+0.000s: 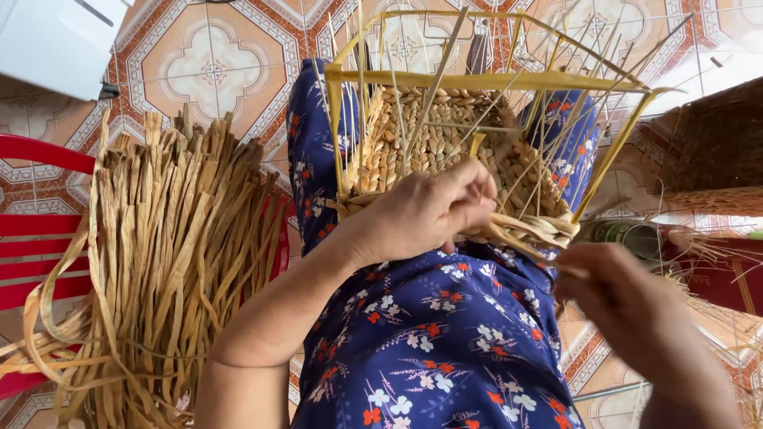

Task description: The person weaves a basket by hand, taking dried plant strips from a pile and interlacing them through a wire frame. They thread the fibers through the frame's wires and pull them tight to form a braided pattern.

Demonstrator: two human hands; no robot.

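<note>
I see the basket (445, 151) resting on the lap with only its bottom and lowest rows plaited, the yellow frame (485, 79) above bare, while my left hand (425, 210) clenches the weave and my right hand (628, 298) pinches a strand (528, 230).

The basket (445, 151) is plaited dry fibre, matt and rough, on a smooth yellow-painted frame (485, 81) with thin stiff stakes. At nine o'clock lies a bundle of flat straw strips (167, 254) — dull, papery, creased. The floor tiles (211, 67) are glossy ceramic; the lap cloth (429, 334) is soft printed fabric — matt.
</note>
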